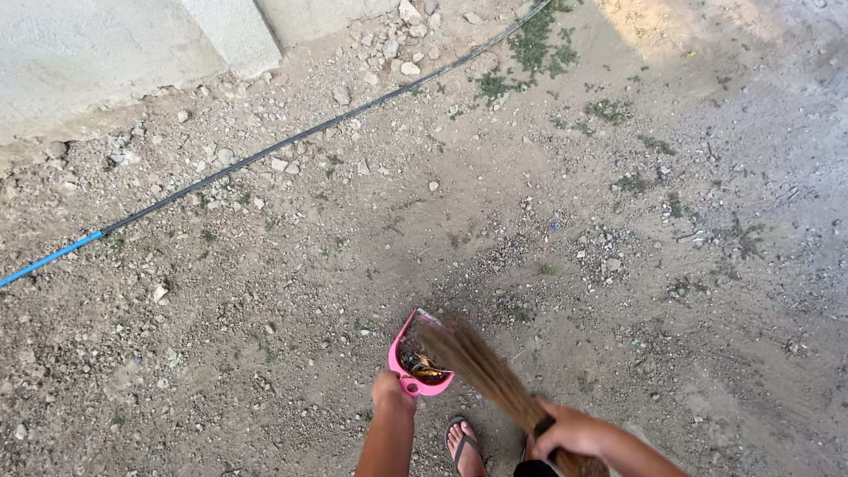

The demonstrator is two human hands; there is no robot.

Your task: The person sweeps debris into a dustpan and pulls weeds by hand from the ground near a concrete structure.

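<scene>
Dusty ground [265, 291]: our left hand [391, 389] grips a pink dustpan [415, 360] holding dry leaves [422, 364], right hand [570, 433] closed round a grass broom [481, 367], its bristle tips blurred.

Hose [265, 152], stones [408, 67], perhaps weeds [534, 44]

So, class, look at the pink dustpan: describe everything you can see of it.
The pink dustpan looks like plastic, a shallow scoop with raised side walls and a rounded back. It is tilted, its open mouth pointing away from the person over the dusty, stony ground. Inside lies dark debris with what look like dry leaves. The left hand grips it at the back, hiding any handle. The blurred straw bristles of the broom, held by the right hand, pass over its right edge.
</scene>
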